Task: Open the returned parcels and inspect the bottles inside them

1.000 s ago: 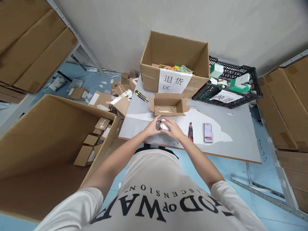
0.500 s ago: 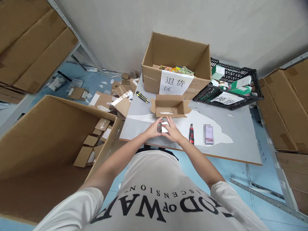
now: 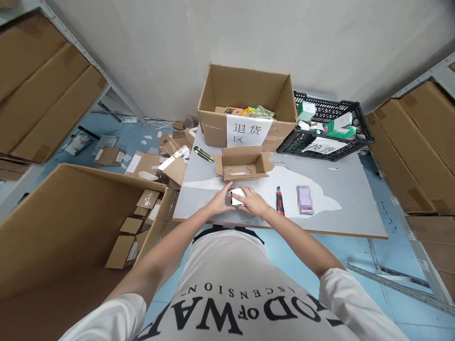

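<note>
A small white box with a dark end point(image 3: 237, 196) sits between both hands, low over the near edge of the grey bench point(image 3: 348, 189). The left hand point(image 3: 221, 201) wraps its grip around the dark end at 9 o'clock. The right hand point(image 3: 253, 202) pinches the white end at 3 o'clock. Both grips are closed on it. It looks smooth and hard, like thin card or plastic; it is too small to tell which.

It looks like the person is turning or checking the little box. The next move seems to need a steady hold with one hand so the other can let go.

At 12 o'clock from the hands lies a small open brown cardboard carton point(image 3: 243, 163) with its flaps spread out. Past it stands a big open brown cardboard box with a white paper sign point(image 3: 249, 130). At 3 o'clock, near the right hand, lies a red and black utility knife point(image 3: 279, 199). At 11 o'clock lies a yellow and black utility knife point(image 3: 203, 154). A black plastic crate point(image 3: 355, 137) full of holes sits at 2 o'clock.
</note>
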Action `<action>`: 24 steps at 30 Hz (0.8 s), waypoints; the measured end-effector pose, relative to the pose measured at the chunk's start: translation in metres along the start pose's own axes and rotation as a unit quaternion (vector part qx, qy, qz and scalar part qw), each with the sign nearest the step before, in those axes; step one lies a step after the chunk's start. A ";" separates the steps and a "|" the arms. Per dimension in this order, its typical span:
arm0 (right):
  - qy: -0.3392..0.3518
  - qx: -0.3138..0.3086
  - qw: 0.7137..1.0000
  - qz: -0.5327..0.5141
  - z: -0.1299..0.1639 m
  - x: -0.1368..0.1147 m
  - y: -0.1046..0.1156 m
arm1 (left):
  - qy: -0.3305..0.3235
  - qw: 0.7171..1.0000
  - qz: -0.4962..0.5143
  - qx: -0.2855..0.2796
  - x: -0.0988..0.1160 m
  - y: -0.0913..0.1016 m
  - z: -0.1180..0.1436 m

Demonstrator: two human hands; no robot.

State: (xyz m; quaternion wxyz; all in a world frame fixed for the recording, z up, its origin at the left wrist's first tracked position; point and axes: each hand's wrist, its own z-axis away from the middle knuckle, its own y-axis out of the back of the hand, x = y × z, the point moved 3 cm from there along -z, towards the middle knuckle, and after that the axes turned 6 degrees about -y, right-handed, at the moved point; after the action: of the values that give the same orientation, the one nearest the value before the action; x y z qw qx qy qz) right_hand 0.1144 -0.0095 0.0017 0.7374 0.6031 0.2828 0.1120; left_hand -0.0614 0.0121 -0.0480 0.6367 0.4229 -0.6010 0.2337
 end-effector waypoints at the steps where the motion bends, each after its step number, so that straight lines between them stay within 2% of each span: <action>1: -0.001 0.000 1.000 -0.002 -0.001 0.000 -0.001 | 0.003 1.000 -0.010 -0.002 0.001 0.000 0.001; 5: 0.019 0.008 1.000 -0.010 -0.004 0.004 -0.001 | -0.002 0.998 -0.057 -0.012 0.007 0.002 0.003; 9: 0.040 0.009 0.999 -0.010 -0.003 0.007 0.003 | -0.033 0.989 -0.141 -0.035 0.019 0.017 -0.001; 12: 0.047 0.004 0.999 -0.014 0.004 0.014 0.012 | -0.065 0.981 -0.180 -0.038 0.026 0.033 -0.006; 14: 0.050 0.009 0.998 -0.025 0.011 0.022 0.026 | -0.087 0.976 -0.196 -0.018 0.029 0.040 -0.010; 16: 0.046 0.024 0.998 -0.039 0.021 0.035 0.049 | -0.104 0.969 -0.222 0.024 0.032 0.043 -0.015; 18: 0.032 0.053 0.997 -0.053 0.034 0.052 0.083 | -0.111 0.956 -0.261 0.070 0.034 0.040 -0.021; 21: -0.009 0.117 0.991 -0.067 0.057 0.087 0.150 | -0.100 0.927 -0.341 0.116 0.038 0.028 -0.033; 24: -0.074 0.183 0.980 -0.031 0.076 0.133 0.224 | -0.077 0.896 -0.420 0.121 0.039 0.013 -0.042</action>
State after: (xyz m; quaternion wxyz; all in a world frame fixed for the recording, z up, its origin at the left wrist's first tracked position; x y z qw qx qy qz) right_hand 0.3041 0.0503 0.1865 0.6365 0.7255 0.2617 -0.0089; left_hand -0.0417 0.0453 -0.0037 0.5716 0.7260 -0.3820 -0.0177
